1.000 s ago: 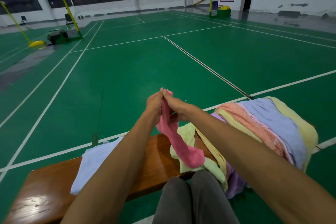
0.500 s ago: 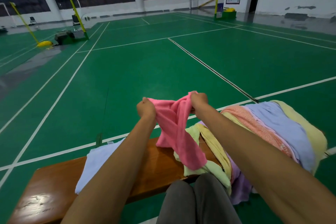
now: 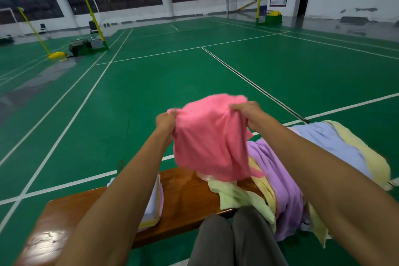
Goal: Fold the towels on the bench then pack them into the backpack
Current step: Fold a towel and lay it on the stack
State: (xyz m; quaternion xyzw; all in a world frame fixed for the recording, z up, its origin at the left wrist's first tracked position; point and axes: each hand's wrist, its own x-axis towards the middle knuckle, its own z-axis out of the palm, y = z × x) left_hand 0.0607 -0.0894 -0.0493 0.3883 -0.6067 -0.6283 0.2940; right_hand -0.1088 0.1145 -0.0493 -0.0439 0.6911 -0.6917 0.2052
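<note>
On the wooden bench (image 3: 185,201), toward seven o'clock, a small stack of folded towels (image 3: 154,203) lies partly hidden behind the forearm. The left hand (image 3: 166,122) pinches one top corner of the pink towel (image 3: 210,136), the right hand (image 3: 248,111) grips the other, so it hangs spread above the bench. At four o'clock a heap of unfolded towels (image 3: 287,179) spills over the bench's end.
</note>
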